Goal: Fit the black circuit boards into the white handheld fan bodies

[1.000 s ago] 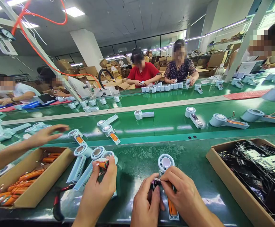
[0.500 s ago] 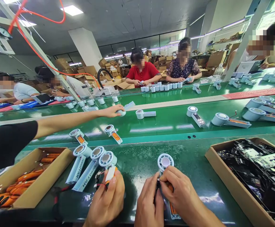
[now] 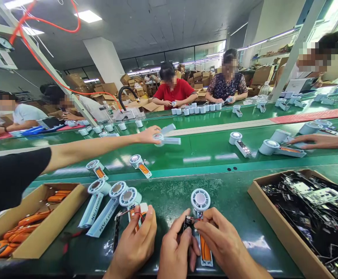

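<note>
My left hand (image 3: 178,244) is closed around a small black circuit board (image 3: 187,222), holding it upright. My right hand (image 3: 222,236) pinches the thin wires (image 3: 196,219) beside the board; the exact fingertip contact is partly hidden. Under and between my hands lies a light blue handheld fan (image 3: 200,199), its round head facing up. An orange battery (image 3: 205,250) sits in its open handle, partly covered by my right hand. Left of my hands, a co-worker's hand (image 3: 138,236) holds another orange battery (image 3: 134,213) with wires and a white piece.
A cardboard box of circuit boards (image 3: 276,228) stands at right, a box of orange batteries (image 3: 55,226) at left. Fans lettered SpeedFAN (image 3: 102,215) lie beside the left box. A co-worker's arm (image 3: 99,145) reaches over the green belt (image 3: 203,155); another hand (image 3: 316,141) reaches in from the right.
My hands have drawn slightly apart, showing the board, wires and battery more clearly. The black-sleeved arm brought its fan rightward beside another. A hand has come in at right over the belt's fans.
</note>
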{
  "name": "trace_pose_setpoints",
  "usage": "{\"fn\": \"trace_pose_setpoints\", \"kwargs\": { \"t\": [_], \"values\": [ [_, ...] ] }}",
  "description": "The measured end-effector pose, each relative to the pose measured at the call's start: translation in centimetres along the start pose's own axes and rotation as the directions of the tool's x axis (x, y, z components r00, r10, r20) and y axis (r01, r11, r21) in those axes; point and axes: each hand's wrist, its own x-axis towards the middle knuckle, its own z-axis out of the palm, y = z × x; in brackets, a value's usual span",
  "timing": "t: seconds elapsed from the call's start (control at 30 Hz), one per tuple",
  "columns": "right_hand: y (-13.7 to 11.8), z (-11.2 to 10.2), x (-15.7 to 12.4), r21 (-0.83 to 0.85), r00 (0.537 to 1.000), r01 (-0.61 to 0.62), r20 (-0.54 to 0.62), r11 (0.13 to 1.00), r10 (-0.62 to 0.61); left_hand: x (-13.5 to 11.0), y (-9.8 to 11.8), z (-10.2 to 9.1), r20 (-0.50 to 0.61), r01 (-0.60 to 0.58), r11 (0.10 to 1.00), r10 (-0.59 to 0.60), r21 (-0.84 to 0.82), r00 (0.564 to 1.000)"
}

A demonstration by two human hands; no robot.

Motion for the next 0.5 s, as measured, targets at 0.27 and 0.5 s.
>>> {"fn": "trace_pose_setpoints", "kwargs": {
  "t": [0.27, 0.5],
  "values": [
    [0.1, 0.2, 1.4, 0.223, 0.977, -0.091, -0.166, 0.971, 0.13, 0.2, 1.7, 0.1, 0.076, 0.246, 0.926, -0.234, -0.287, 0.969],
    [-0.3, 0.4, 1.7, 0.183, 0.996, -0.086, -0.001, 0.979, 0.087, -1.4, 5.9, 4.4, -0.018, 0.048, 0.95, -0.056, -0.308, 0.998]
  ]
}}
